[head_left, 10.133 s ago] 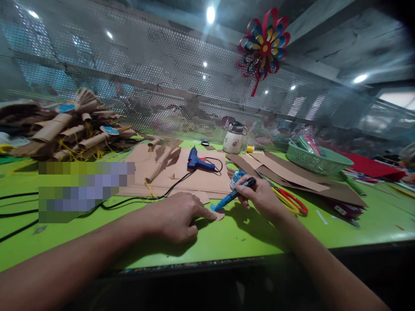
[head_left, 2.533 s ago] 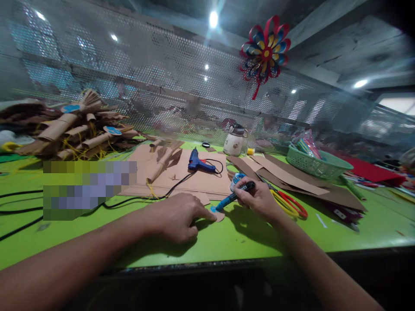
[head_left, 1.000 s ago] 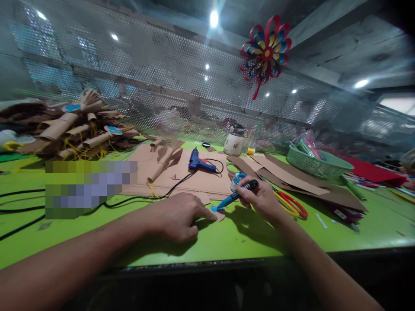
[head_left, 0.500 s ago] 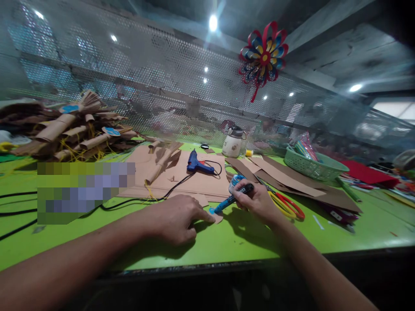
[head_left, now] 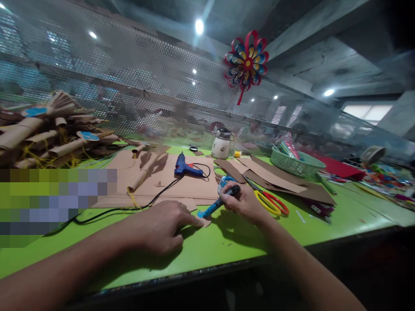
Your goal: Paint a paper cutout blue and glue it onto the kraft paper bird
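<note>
My right grip (head_left: pixel 245 203) is closed round a blue pen (head_left: pixel 213 208), its tip at the blue patch (head_left: pixel 200 214) on a small card (head_left: pixel 206 223). My left grip (head_left: pixel 164 228) holds nothing: its index finger stretches out, the tip on that card. The card lies on the green desk (head_left: pixel 201 255), just in front of brown sheets (head_left: pixel 191 186). Pale lettering on the pen is too small to read. A glue gun (head_left: pixel 182 167) rests on the sheets; scissors (head_left: pixel 275 199) lie beside my right grip, a basket (head_left: pixel 292 166) beyond. Behind the desk stands a mesh screen (head_left: pixel 136 77); a paper flower (head_left: pixel 248 63) hangs high up.
</note>
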### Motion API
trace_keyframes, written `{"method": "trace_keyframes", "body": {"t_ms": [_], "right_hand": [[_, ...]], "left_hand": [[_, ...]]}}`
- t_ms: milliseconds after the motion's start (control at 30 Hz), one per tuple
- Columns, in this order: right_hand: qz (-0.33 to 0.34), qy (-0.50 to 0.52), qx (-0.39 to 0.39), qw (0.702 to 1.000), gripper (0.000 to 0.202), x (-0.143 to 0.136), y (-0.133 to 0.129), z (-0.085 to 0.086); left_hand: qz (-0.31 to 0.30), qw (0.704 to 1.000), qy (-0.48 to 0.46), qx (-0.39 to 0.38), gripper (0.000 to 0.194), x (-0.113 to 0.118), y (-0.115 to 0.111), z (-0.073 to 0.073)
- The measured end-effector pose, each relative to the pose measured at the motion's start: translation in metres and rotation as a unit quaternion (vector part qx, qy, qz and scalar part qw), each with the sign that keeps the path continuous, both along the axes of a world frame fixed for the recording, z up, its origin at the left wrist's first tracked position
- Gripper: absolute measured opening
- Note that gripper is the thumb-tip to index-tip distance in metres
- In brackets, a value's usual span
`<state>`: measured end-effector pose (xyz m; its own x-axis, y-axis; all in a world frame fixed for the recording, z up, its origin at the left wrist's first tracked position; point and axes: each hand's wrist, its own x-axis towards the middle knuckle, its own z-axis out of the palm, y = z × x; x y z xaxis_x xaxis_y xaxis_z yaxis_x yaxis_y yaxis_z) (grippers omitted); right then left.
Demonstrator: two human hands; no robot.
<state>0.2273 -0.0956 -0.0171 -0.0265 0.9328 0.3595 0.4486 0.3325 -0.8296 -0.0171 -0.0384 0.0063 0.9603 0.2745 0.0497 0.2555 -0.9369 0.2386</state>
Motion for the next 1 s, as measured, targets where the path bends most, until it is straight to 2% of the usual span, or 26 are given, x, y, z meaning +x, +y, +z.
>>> {"method": "trace_keyframes", "body": {"t_ms": [333, 567, 733, 1000], "right_hand": [[-0.002, -0.007, 0.009, 1.000, 0.013, -0.001, -0.001, 0.002], [0.003, 0.014, 0.010, 1.000, 0.016, -0.001, 0.000, 0.002], [-0.055, 0.069, 0.028, 0.996, 0.021, -0.001, -0.002, 0.006], [-0.086, 0.088, 0.039, 0.992, 0.021, -0.004, -0.003, 0.008]], "left_hand": [[-0.002, 1.000, 0.017, -0.010, 0.075, 0.000, 0.000, 0.004], [-0.011, 1.000, -0.007, 0.002, 0.074, 0.001, 0.002, -0.005], [-0.014, 1.000, -0.002, 0.012, 0.068, 0.001, 0.004, -0.007], [-0.021, 1.000, -0.009, 0.012, 0.068, -0.001, 0.005, -0.008]]}}
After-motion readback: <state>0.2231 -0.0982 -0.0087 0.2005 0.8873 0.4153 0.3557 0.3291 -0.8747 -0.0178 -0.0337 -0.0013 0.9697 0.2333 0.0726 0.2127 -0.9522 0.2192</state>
